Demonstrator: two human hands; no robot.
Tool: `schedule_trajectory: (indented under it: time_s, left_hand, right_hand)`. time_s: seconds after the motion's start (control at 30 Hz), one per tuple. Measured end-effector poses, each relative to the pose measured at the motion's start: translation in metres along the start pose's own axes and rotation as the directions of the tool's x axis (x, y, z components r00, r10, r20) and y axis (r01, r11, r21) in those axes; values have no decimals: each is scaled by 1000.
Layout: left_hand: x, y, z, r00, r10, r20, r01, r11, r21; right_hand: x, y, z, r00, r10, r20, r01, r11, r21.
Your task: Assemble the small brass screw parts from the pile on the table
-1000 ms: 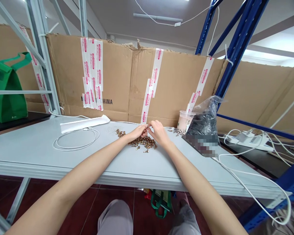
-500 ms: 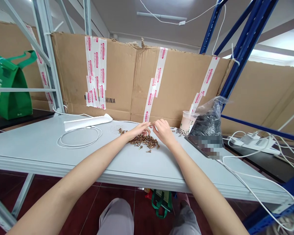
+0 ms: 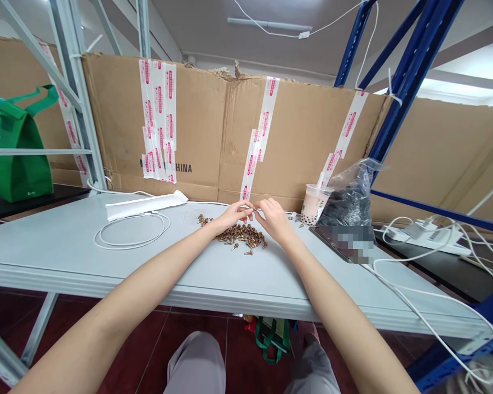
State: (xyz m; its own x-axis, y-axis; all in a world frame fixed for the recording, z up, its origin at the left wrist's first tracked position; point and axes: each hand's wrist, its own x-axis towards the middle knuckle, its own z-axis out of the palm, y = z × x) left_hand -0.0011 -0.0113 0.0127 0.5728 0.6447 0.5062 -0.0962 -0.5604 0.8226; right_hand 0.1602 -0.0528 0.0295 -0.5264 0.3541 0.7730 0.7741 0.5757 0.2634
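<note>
A pile of small brass-coloured screws [image 3: 241, 236] lies on the grey table [image 3: 66, 246], just below my hands. My left hand [image 3: 235, 214] and my right hand [image 3: 273, 216] meet above the pile, fingertips pinched together on a small screw between them. A few loose screws [image 3: 202, 220] sit to the left of the pile. The part held between the fingertips is too small to make out clearly.
A taped cardboard wall [image 3: 230, 137] stands behind the table. A coiled white cable [image 3: 127, 232] and white strip [image 3: 145, 203] lie at left. A drink cup [image 3: 314, 204], black plastic bag [image 3: 349, 197], tablet [image 3: 345, 243] and power strip [image 3: 423, 234] sit at right. A green bag [image 3: 12, 148] is far left.
My hands parted slightly half a second ago and have come back together, fingertips touching above the screw pile. The view has shifted a little.
</note>
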Motion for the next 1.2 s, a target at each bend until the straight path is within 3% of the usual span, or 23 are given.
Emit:
schedule_trajectory:
  time_s: [0.3, 0.43, 0.77, 0.93, 1.2]
  left_hand:
    - [5, -9, 8, 999, -24, 45, 26, 999, -34]
    - [5, -3, 8, 1000, -22, 9, 22, 1000, -6]
    - [1, 8, 8, 990, -138, -11, 137, 989, -64]
    - [-2, 13, 6, 988, -144, 48, 148, 986, -80]
    - [2, 4, -5, 971, -172, 164, 189, 977, -97]
  right_hand:
    - [2, -4, 1, 1000, -3, 8, 3, 1000, -14]
    - [3, -7, 4, 1000, -28, 6, 29, 999, -46]
    - [0, -10, 4, 988, -151, 30, 153, 982, -111]
    - [-2, -9, 4, 989, -144, 20, 145, 982, -123]
    - [-5, -7, 7, 989, -146, 14, 146, 980, -136]
